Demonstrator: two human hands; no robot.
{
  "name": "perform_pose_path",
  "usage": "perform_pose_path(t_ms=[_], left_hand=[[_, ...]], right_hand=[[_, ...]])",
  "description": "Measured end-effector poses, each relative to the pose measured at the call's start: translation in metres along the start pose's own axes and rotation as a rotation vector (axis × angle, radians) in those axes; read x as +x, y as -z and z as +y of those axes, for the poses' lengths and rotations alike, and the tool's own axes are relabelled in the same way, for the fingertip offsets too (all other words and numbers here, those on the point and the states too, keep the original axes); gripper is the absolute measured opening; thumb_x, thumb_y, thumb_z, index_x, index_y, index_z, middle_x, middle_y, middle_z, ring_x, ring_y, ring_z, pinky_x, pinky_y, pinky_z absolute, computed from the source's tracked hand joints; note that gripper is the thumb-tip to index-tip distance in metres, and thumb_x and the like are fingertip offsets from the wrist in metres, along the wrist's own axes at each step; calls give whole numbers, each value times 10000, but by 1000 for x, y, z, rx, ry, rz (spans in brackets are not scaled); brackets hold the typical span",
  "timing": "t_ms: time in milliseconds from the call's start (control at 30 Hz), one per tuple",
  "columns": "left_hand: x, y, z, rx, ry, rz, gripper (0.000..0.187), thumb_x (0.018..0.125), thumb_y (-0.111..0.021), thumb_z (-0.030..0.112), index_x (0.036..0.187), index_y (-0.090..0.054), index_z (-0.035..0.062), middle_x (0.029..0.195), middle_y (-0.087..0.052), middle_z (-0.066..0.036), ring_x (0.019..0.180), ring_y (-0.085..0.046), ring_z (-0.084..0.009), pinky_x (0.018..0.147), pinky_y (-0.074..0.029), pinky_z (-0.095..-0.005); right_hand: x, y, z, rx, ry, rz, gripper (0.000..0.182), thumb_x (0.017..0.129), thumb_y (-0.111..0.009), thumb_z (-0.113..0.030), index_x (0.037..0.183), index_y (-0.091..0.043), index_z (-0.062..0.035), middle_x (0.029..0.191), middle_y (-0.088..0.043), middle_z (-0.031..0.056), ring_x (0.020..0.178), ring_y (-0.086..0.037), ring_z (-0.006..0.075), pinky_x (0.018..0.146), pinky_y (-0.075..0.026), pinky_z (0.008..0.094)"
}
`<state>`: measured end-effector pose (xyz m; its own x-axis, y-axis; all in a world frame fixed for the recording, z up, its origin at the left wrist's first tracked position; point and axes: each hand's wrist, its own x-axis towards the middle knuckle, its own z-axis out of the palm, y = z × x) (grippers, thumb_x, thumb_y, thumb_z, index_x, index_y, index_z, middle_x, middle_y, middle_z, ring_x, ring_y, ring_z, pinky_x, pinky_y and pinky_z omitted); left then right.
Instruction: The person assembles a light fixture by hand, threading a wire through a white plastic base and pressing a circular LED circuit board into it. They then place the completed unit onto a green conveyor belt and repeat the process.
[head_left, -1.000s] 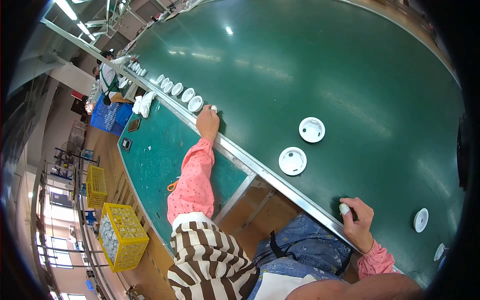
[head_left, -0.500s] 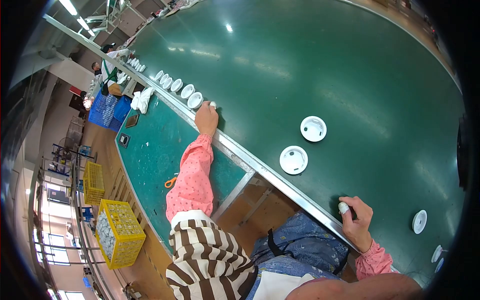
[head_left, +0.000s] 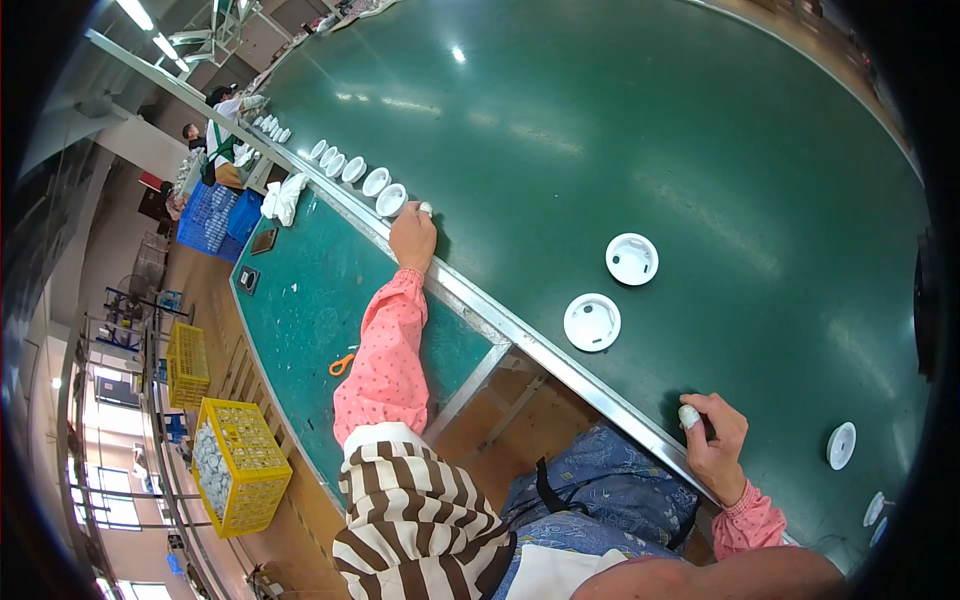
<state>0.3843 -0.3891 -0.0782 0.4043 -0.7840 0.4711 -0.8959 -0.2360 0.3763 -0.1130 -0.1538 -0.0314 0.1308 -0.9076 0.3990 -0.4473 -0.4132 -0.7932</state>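
My left hand (head_left: 413, 238) rests at the near edge of the green work surface (head_left: 520, 90), fingers curled together, a white cover on its thumb tip. Its knuckles are right beside the nearest white round lid (head_left: 391, 199) in a row along the metal edge. My right hand (head_left: 715, 440) lies further right, thumb and forefinger bent together in a loose ring, with a white thumb cover. Nothing shows in either hand. Between them lie two white round lids with small holes, one nearer (head_left: 592, 322) and one further (head_left: 632, 259).
Another white lid (head_left: 841, 445) is right of my right hand. On the lower side table (head_left: 300, 330) lie orange-handled scissors (head_left: 342, 365) and a white cloth (head_left: 285, 198). Yellow crates (head_left: 262, 470) stand on the floor. A co-worker (head_left: 225, 135) is at the far left.
The two lids between my hands and the lid on the far right have shifted slightly right. Both my hands stay almost still. The co-worker's arm has moved a little.
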Motion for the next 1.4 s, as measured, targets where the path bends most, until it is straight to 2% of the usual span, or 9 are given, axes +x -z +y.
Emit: perform_pose_path(t_ms=[367, 467, 1067, 1400], left_hand=[[0, -2, -4, -12, -38, 18, 259, 975, -538, 257, 1050, -696, 66, 942, -718, -199, 890, -671, -421, 783, -506, -512], [0, -1, -3, -2, -13, 8, 272, 960, -558, 273, 1061, -707, 71, 960, -731, -184, 890, -681, -411, 783, -518, -489], [1, -1, -2, -1, 4, 8, 262, 961, -564, 273, 1053, -716, 80, 935, -733, -181, 885, -686, -407, 781, -520, -490], [6, 1, -3, -88, -3, 26, 269, 958, -549, 265, 1005, -702, 49, 926, -714, -207, 893, -665, -427, 788, -503, -516]], right_hand=[[-1, -1, 1, 1, -3, 0, 235, 755, -636, 106, 954, -694, -4, 643, -509, 50, 499, -444, 132, 472, -340, 280], [-1, -1, 2, 6, -5, 2, 233, 757, -637, 106, 953, -695, -4, 646, -514, 51, 500, -447, 132, 472, -343, 278], [-1, -1, -1, 16, -19, 3, 239, 754, -625, 111, 955, -692, 0, 657, -521, 49, 500, -452, 127, 478, -353, 273], [1, -1, 0, 32, -38, -2, 194, 796, -643, 90, 963, -690, 4, 654, -531, 49, 504, -454, 110, 477, -349, 265]])
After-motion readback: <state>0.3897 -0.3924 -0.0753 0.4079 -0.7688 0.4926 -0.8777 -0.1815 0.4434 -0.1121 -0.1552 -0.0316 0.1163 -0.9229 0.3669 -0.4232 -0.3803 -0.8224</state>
